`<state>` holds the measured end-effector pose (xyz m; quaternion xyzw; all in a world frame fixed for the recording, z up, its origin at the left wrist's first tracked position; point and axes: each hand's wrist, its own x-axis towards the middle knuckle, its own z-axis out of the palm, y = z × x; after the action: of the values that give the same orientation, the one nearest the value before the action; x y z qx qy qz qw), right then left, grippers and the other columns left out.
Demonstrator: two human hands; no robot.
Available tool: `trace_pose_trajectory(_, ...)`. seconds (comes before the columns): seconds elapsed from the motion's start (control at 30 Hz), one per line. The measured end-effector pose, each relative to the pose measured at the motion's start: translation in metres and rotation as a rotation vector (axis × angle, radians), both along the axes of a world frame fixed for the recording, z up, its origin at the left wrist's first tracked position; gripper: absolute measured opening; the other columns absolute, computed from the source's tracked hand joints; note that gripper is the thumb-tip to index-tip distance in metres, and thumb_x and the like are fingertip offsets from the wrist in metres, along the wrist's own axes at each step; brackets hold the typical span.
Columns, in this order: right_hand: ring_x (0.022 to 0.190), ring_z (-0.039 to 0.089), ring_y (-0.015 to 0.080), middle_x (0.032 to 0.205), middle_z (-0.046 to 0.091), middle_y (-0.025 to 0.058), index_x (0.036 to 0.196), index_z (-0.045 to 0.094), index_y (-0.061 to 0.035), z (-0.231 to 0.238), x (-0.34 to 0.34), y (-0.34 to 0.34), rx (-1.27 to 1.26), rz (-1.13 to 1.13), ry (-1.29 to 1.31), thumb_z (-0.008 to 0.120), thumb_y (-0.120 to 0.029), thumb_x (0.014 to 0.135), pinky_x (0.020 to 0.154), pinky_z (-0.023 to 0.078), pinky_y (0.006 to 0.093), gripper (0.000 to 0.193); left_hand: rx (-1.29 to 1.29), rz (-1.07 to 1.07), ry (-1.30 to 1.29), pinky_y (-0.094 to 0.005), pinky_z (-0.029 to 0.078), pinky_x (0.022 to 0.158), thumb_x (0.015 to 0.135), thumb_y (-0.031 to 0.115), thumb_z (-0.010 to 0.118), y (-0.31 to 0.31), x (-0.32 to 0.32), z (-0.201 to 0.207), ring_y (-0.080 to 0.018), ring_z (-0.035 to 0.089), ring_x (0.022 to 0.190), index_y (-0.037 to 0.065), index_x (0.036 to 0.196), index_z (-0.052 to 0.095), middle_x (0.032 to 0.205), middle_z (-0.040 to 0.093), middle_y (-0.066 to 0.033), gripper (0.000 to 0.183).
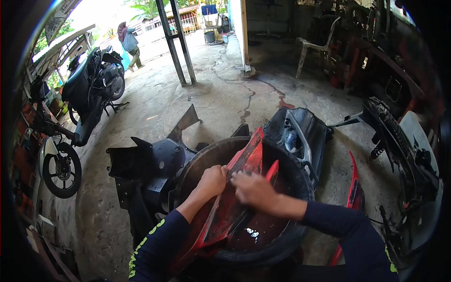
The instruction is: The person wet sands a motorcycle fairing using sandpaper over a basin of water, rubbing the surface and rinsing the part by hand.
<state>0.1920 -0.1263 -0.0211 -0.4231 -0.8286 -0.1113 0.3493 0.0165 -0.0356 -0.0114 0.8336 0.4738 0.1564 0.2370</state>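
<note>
A long red and black motorcycle fairing panel (218, 217) lies tilted across a round black tub (305, 181), its pointed end beyond the far side of my hands. My left hand (213, 181) is closed on the panel's left edge. Against the panel's inner face presses my right hand (256, 190), slightly blurred, its fingers curled; whatever they may hold is hidden. Dark reddish liquid (268, 230) with a patch of white glare fills the tub's bottom. Behind the panel, another red piece (272, 170) sticks up inside the tub.
Black plastic motorcycle parts (157, 162) lie left of the tub, and a dark grey part (300, 129) behind it. Another red panel (352, 192) is on the floor at right, near a stripped motorcycle frame (399, 141). A motorcycle (89, 89) stands at left; a person (129, 44) is outside.
</note>
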Motion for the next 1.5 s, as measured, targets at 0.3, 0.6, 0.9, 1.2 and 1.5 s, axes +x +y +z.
trace_pose_trajectory(0.3, 0.087, 0.071, 0.0317, 0.097, 0.070, 0.0130, 0.091, 0.067, -0.0027, 0.005, 0.004, 0.001, 0.066, -0.091, -0.068, 0.057, -0.014, 0.085, 0.078, 0.056, 0.0469, 0.016, -0.093, 0.080, 0.003, -0.0575, 0.048, 0.094, 0.107, 0.032, 0.039, -0.004, 0.005, 0.012, -0.0532, 0.063, 0.101, -0.007, 0.096, 0.068, 0.101, 0.066, -0.0361, 0.050)
trace_pose_trajectory(0.6, 0.094, 0.067, 0.0345, 0.102, 0.069, 0.0150, 0.102, 0.068, -0.0037, 0.007, 0.010, 0.003, -0.109, -0.020, 0.024, 0.060, -0.012, 0.083, 0.085, 0.052, 0.0448, 0.022, -0.089, 0.085, -0.008, -0.0578, 0.048, 0.093, 0.107, 0.031, 0.039, -0.006, 0.006, 0.015, -0.0535, 0.062, 0.101, -0.007, 0.099, 0.068, 0.101, 0.066, -0.0360, 0.049)
trace_pose_trajectory(0.9, 0.096, 0.068, 0.0325, 0.098, 0.068, 0.0165, 0.094, 0.067, -0.0037, 0.014, -0.008, -0.017, 0.005, 0.110, -0.001, 0.064, -0.011, 0.077, 0.089, 0.053, 0.0475, 0.018, -0.116, 0.076, 0.004, -0.0568, 0.048, 0.093, 0.107, 0.031, 0.039, -0.002, 0.006, 0.012, -0.0524, 0.062, 0.103, -0.008, 0.099, 0.067, 0.103, 0.066, -0.0353, 0.048)
trace_pose_trajectory(1.2, 0.094, 0.068, 0.0357, 0.100, 0.068, 0.0177, 0.093, 0.063, -0.0050, 0.004, 0.004, -0.001, -0.135, 0.011, 0.074, 0.059, -0.012, 0.083, 0.080, 0.054, 0.0474, 0.013, -0.123, 0.063, -0.025, -0.0561, 0.048, 0.093, 0.107, 0.031, 0.040, -0.002, 0.003, 0.012, -0.0529, 0.061, 0.104, -0.007, 0.099, 0.067, 0.103, 0.066, -0.0365, 0.048)
trace_pose_trajectory(1.5, 0.093, 0.066, 0.0324, 0.100, 0.066, 0.0186, 0.097, 0.065, -0.0007, 0.001, -0.001, -0.006, 0.079, 0.011, -0.002, 0.062, -0.013, 0.079, 0.079, 0.053, 0.0446, 0.022, -0.115, 0.064, -0.045, -0.0568, 0.048, 0.093, 0.107, 0.030, 0.039, -0.002, 0.003, 0.012, -0.0535, 0.062, 0.102, -0.008, 0.097, 0.067, 0.102, 0.066, -0.0366, 0.048)
